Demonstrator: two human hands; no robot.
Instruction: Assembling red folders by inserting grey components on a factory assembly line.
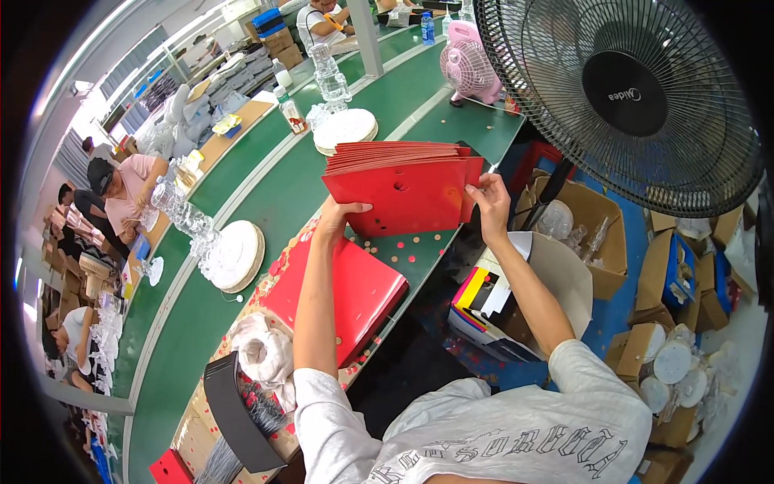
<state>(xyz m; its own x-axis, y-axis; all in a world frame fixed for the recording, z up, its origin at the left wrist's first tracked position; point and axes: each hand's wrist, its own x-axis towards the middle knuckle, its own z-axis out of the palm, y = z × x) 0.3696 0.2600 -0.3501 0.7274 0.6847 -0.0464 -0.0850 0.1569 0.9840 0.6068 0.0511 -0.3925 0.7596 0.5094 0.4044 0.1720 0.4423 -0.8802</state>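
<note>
Upright on the green table stands a thick stack of red cardboard sheets (403, 194), with small punched holes in the front one. My left hand (343, 218) grips its left side, thumb on the near face and fingers hidden behind. At the right edge, my right hand (490, 200) has its fingers closed at the border of the sheets; one sheet sits slightly offset there. A second glossy red stack (347, 286) lies flat beneath my left forearm. Small round red and tan punched-out discs (412, 259) are scattered around both stacks.
Left of me lie a white cloth bundle (264, 355), a curved black piece (234, 415) and grey ties (222, 464). White round bases (234, 256) with clear plastic parts stand farther along. A large black fan (625, 97) and an opened carton (516, 298) are at right. People work across the table.
</note>
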